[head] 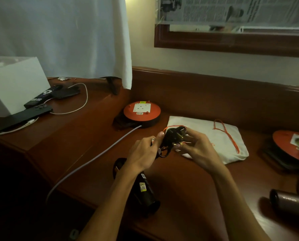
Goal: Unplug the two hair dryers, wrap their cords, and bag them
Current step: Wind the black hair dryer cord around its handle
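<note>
A black hair dryer (pixel 143 190) lies on the wooden desk (pixel 188 188) under my left forearm. Its black plug (pixel 174 136) is lifted above the desk, free of any socket. My left hand (pixel 145 152) grips the bundled black cord just below the plug. My right hand (pixel 195 145) pinches the plug from the right. A white drawstring bag (pixel 220 136) with an orange cord lies flat behind my hands. A second, brownish hair dryer (pixel 291 204) lies at the right edge; its cord runs up to an orange extension reel (pixel 291 148).
Another orange extension reel (pixel 141 112) with an empty white socket sits by the back wall, its grey cable (pixel 93 160) trailing off the desk's front left. On the raised left shelf lie a remote (pixel 42 96), phones, a white charging cable and a white box (pixel 14 84).
</note>
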{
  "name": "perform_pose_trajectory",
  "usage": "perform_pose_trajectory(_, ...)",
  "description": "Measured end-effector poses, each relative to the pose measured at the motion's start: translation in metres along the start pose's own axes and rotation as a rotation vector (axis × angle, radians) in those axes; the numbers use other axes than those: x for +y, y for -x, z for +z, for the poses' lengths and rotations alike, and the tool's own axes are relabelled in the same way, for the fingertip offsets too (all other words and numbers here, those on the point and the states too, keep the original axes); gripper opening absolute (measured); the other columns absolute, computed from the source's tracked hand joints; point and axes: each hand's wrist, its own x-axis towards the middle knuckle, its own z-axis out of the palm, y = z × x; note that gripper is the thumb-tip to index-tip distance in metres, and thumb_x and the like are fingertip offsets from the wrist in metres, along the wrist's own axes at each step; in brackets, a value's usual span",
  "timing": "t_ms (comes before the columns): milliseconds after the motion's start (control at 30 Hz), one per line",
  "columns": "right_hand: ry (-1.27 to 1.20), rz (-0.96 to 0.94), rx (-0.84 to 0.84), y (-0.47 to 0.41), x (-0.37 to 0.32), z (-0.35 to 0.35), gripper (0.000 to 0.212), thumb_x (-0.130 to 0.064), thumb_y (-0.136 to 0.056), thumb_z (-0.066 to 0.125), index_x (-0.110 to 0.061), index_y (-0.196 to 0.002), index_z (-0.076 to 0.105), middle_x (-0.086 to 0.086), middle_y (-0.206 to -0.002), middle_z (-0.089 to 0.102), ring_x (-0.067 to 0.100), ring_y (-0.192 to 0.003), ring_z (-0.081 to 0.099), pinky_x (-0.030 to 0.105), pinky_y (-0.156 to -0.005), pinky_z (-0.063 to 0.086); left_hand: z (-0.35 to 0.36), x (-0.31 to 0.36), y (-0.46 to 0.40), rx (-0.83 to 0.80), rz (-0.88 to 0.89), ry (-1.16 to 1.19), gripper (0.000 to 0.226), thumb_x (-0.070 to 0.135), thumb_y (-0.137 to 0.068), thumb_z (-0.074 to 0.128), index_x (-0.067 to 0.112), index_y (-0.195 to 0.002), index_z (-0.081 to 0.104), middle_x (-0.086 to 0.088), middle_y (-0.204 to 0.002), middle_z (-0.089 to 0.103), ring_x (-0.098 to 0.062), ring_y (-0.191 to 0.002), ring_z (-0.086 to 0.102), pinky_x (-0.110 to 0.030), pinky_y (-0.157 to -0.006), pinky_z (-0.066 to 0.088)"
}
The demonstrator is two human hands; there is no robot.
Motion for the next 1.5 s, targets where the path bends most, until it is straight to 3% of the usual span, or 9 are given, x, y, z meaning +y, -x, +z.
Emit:
perform_pose_trajectory(167, -0.097, 0.073, 0.066, 0.007, 0.022, 0.002, 0.031, 0.002, -0.092, 0.064, -0.005, -0.123, 0.061, 0.009, -0.110, 0.076, 0.026, -0.090, 0.075, 0.028, -0.066, 0.059, 0.003, -0.010, -0.004, -0.109, 0.002, 0.048, 0.033, 0.052, -0.105, 0.039, 0.028, -0.106, 0.060, 0.004, -0.102, 0.069, -0.014, -0.098, 0.064, -0.035, -0.080, 0.048)
perform_pose_trajectory(367, -0.242, 0.294, 0.068, 0.027, 0.045, 0.010, 0.036, 0.004, -0.093, 0.062, -0.006, -0.127, 0.055, 0.015, -0.114, 0.073, 0.034, -0.094, 0.074, 0.038, -0.076, 0.062, 0.000, -0.017, -0.012, -0.141, -0.012, -0.040, 0.034, 0.056, -0.095, 0.060, 0.023, -0.090, 0.068, 0.009, -0.082, 0.071, -0.003, -0.076, 0.066, -0.027, -0.065, 0.049)
perform_pose_trajectory(533, 0.076, 0.361, 0.059, 0.036, 0.054, 0.001, 0.058, 0.005, -0.091, 0.064, -0.021, -0.138, 0.044, 0.006, -0.122, 0.062, 0.021, -0.098, 0.072, 0.040, -0.083, 0.062, 0.002, -0.024, -0.020, -0.199, -0.093, -0.231, 0.037, 0.056, -0.092, 0.064, 0.020, -0.091, 0.073, 0.004, -0.087, 0.070, -0.011, -0.086, 0.064, -0.035, -0.074, 0.052)
perform_pose_trajectory(667, 0.352, 0.344, 0.001, 0.037, 0.056, 0.000, 0.062, 0.014, -0.088, 0.049, -0.025, -0.136, 0.051, -0.002, -0.132, 0.055, 0.012, -0.112, 0.061, 0.031, -0.086, 0.059, 0.001, -0.022, -0.019, -0.227, -0.053, -0.418, 0.047, 0.064, -0.092, 0.059, 0.027, -0.117, 0.071, 0.000, -0.116, 0.071, -0.018, -0.112, 0.062, -0.045, -0.104, 0.044)
perform_pose_trajectory(833, 0.455, 0.196, 0.073, 0.026, 0.044, 0.013, 0.051, 0.011, -0.093, 0.040, -0.017, -0.132, 0.060, -0.004, -0.129, 0.060, 0.006, -0.122, 0.053, 0.009, -0.093, 0.041, -0.019, -0.007, 0.006, 0.022, 0.111, -0.442, 0.045, 0.058, -0.098, 0.052, 0.030, -0.133, 0.061, 0.006, -0.136, 0.060, -0.015, -0.131, 0.048, -0.040, -0.110, 0.030)
perform_pose_trajectory(1000, 0.522, 0.111, -0.094, 0.000, 0.045, 0.036, 0.039, -0.027, -0.097, 0.062, -0.025, -0.136, 0.060, -0.006, -0.136, 0.061, 0.008, -0.123, 0.055, 0.032, -0.105, 0.046, -0.020, -0.045, 0.079, 0.261, -0.222, -0.613, 0.074, 0.060, -0.097, 0.050, 0.027, -0.159, 0.026, -0.005, -0.167, 0.023, -0.025, -0.153, 0.021, -0.046, -0.118, 0.028)
perform_pose_trajectory(1167, 0.776, 0.150, -0.158, 0.006, 0.048, 0.058, 0.016, -0.036, -0.095, 0.061, -0.027, -0.106, 0.069, -0.005, -0.096, 0.067, 0.017, -0.087, 0.064, 0.044, -0.078, 0.053, -0.026, -0.066, 0.073, 0.258, -0.187, -0.189, 0.088, 0.039, -0.095, 0.068, 0.024, -0.163, 0.014, 0.000, -0.171, 0.010, -0.021, -0.156, 0.015, -0.040, -0.121, 0.026)
perform_pose_trajectory(1400, 0.716, 0.253, -0.253, 0.013, 0.014, 0.062, 0.037, -0.057, -0.084, 0.071, -0.022, -0.080, 0.061, -0.006, -0.075, 0.062, 0.011, -0.066, 0.059, 0.027, -0.056, 0.043, -0.043, -0.076, 0.012, 0.092, -0.047, -0.627, 0.065, 0.038, -0.102, 0.056, 0.024, -0.159, 0.029, -0.005, -0.162, 0.032, -0.028, -0.144, 0.035, -0.045, -0.114, 0.034)
perform_pose_trajectory(1500, 0.584, 0.082, -0.066, -0.013, 0.017, 0.066, 0.053, -0.048, -0.088, 0.070, -0.018, -0.130, 0.056, -0.001, -0.129, 0.060, 0.008, -0.112, 0.055, 0.020, -0.087, 0.045, -0.030, -0.078, -0.003, 0.064, -0.004, -0.466, 0.059, 0.031, -0.106, 0.047, 0.029, -0.160, 0.023, 0.005, -0.166, 0.025, -0.021, -0.149, 0.026, -0.047, -0.118, 0.026)
